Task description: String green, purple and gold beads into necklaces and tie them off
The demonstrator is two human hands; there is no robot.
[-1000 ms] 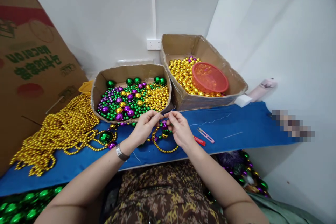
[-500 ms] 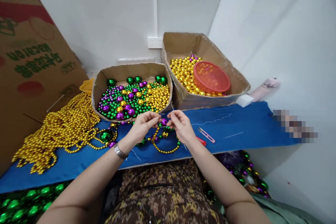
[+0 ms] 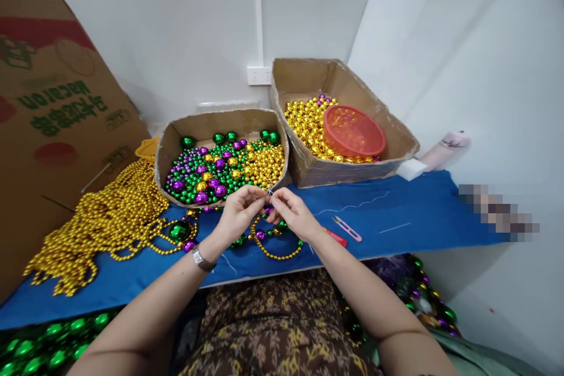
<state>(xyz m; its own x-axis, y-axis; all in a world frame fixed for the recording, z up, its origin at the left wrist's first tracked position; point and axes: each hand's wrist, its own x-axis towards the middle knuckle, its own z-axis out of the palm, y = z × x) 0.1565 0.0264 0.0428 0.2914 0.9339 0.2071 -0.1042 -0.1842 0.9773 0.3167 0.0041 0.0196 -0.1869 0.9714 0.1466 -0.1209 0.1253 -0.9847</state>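
My left hand (image 3: 241,209) and my right hand (image 3: 292,211) meet over the near side of the table, fingertips pinched close together. Between them runs a thin white string (image 3: 269,191), gripped by both. A bead necklace (image 3: 278,257) of gold, green and purple beads hangs or lies just under my fingers; part of it is hidden behind my hands. To the right of my right hand are pink thread snips (image 3: 347,228) and a red item (image 3: 335,237), partly covered by my wrist.
A cardboard box of mixed beads (image 3: 222,114) stands behind my hands, with another box (image 3: 352,171) of gold beads and a red basket (image 3: 355,130) to its right. Gold bead strands (image 3: 101,217) pile up at left on the blue cloth (image 3: 423,200). Loose white thread (image 3: 352,207) lies at right.
My right hand has moved left, so the fingertips of both hands now almost touch. The string between them has drawn in to a short crossing.
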